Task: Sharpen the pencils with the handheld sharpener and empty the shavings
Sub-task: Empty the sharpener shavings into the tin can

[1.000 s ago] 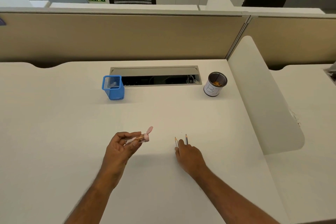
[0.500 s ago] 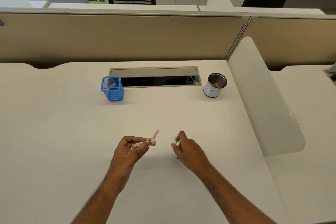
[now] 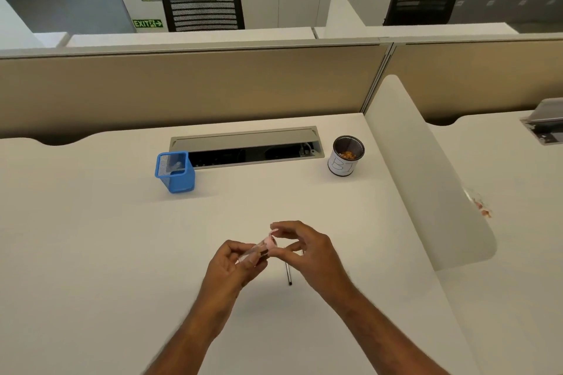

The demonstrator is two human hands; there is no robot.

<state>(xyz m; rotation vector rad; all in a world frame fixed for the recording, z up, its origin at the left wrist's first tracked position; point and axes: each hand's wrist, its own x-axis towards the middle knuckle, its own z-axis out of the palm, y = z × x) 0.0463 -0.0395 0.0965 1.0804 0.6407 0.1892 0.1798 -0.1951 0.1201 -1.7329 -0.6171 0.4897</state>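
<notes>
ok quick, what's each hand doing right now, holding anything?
Left hand: closed on the sharpener.
Right hand: fingers at the sharpener's pink cap; whether it has a firm grip cannot be told.

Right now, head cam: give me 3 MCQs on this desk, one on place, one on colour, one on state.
1. Where does the labelled cup stand?
A. Right of the cable slot
B. Left of the mesh holder
C. Beside the hands

2. What colour is the mesh holder?
A. Green
B. Blue
C. Black

3. What is the left hand doing?
A. Resting flat on the desk
B. Holding the sharpener
C. Reaching into the cup

Answers: 1 A, it stands off the right end of the cable slot. 2 B, its mesh is blue. 3 B, its fingers close on the clear sharpener, with the right hand at the pink cap.
</notes>
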